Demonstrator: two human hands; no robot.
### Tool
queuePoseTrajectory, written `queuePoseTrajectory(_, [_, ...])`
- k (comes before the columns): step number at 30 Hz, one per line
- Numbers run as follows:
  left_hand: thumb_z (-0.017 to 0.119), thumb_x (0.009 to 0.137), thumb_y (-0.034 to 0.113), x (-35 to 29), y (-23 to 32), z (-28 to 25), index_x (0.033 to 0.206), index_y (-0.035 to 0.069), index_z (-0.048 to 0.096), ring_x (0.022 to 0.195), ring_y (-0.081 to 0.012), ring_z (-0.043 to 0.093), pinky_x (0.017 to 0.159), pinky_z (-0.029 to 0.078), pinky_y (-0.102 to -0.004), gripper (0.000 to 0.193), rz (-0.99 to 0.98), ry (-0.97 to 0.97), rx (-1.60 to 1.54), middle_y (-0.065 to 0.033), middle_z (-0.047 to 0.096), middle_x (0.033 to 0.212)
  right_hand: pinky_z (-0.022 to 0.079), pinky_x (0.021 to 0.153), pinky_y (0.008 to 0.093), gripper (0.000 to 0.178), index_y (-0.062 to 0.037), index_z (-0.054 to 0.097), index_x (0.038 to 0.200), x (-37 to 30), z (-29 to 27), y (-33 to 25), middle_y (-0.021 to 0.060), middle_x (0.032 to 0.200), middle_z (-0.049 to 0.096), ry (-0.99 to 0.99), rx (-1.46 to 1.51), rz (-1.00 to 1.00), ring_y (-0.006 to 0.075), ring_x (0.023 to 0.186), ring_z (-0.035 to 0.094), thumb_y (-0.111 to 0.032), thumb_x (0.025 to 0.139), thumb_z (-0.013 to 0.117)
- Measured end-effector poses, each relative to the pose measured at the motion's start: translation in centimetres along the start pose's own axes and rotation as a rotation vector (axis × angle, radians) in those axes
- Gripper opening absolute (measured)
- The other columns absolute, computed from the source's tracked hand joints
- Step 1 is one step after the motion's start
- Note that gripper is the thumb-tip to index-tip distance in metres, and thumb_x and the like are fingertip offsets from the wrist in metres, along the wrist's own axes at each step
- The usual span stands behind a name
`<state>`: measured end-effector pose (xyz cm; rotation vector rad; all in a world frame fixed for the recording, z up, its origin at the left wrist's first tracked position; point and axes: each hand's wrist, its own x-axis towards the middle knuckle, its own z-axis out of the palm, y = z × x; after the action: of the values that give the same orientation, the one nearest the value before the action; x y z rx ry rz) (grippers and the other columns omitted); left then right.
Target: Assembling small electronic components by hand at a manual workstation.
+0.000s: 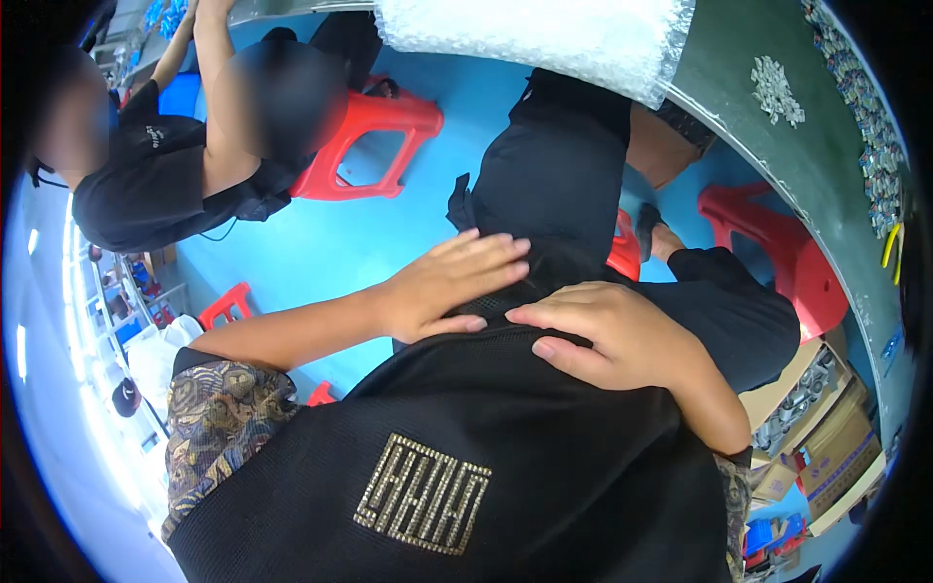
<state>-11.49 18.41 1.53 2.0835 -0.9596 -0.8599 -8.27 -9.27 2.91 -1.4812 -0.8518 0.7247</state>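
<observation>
My left hand (437, 287) lies palm down across the black cloth at my lap, its fingers stretched out and holding nothing. Just to its right, my right hand (622, 335) rests flat on the lower front of my black shirt (564, 457), with the thumb apart from the fingers. The two hands are close together, the left fingers pointing right and the right fingers pointing left. Black trousers (559, 160) cover my leg beyond them. Neither hand touches anything on the table.
Bubble wrap (544, 39) lies along the green table (714, 49). Farther right are a pile of small pale parts (776, 92), many metal pieces (868, 126) and yellow-handled pliers (891, 248). Red stools (394, 121), cardboard boxes (841, 457) and a person in black (146, 185) are nearby.
</observation>
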Motion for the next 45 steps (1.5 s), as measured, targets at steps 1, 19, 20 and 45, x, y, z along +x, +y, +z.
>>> queuePoseTrajectory(1, [0.048,0.095,0.042,0.0,-0.3,0.2,0.15,0.003,0.03,0.147,-0.0377,0.021,0.117,0.016,-0.054,0.07,0.016,0.004,0.001,-0.02,0.023,0.158,0.05,0.07,0.0388,0.028,0.0008,0.067,0.11,0.2,-0.7,-0.3,0.0131,0.086,0.068,0.003,-0.064,-0.006,0.0294,0.078,0.065,-0.012,0.084,0.066])
queuePoseTrajectory(19, [0.06,0.082,0.028,7.3,-4.0,-2.2,0.145,-0.008,0.027,0.143,-0.0448,0.023,0.117,0.024,-0.049,0.079,0.582,-0.465,-0.123,-0.0292,0.023,0.153,0.049,0.075,0.032,0.02,-0.0051,0.069,0.104,-6.0,-22.8,-2.2,0.0056,0.082,0.065,1.607,-1.325,0.102,0.0228,0.08,0.062,-0.01,0.085,0.066])
queuePoseTrajectory(20, [0.06,0.082,0.033,7.3,-4.4,-1.5,0.146,-0.007,0.026,0.144,-0.0445,0.023,0.117,0.025,-0.0484,0.082,0.576,-0.455,-0.165,-0.0288,0.022,0.154,0.048,0.079,0.0364,0.023,-0.007,0.069,0.104,-6.2,-23.4,-1.0,0.0066,0.089,0.065,1.569,-1.375,0.116,0.0269,0.086,0.06,-0.013,0.082,0.068])
queuePoseTrajectory(45, [0.064,0.079,0.039,7.5,-6.3,0.1,0.146,-0.005,0.028,0.142,-0.0402,0.028,0.115,0.028,-0.0452,0.088,0.526,-0.487,0.058,-0.0279,0.027,0.152,0.04,0.084,0.0393,0.024,-0.0115,0.072,0.099,-5.9,-22.9,0.7,0.0029,0.092,0.062,1.269,-1.121,0.049,0.0247,0.092,0.055,-0.02,0.076,0.074])
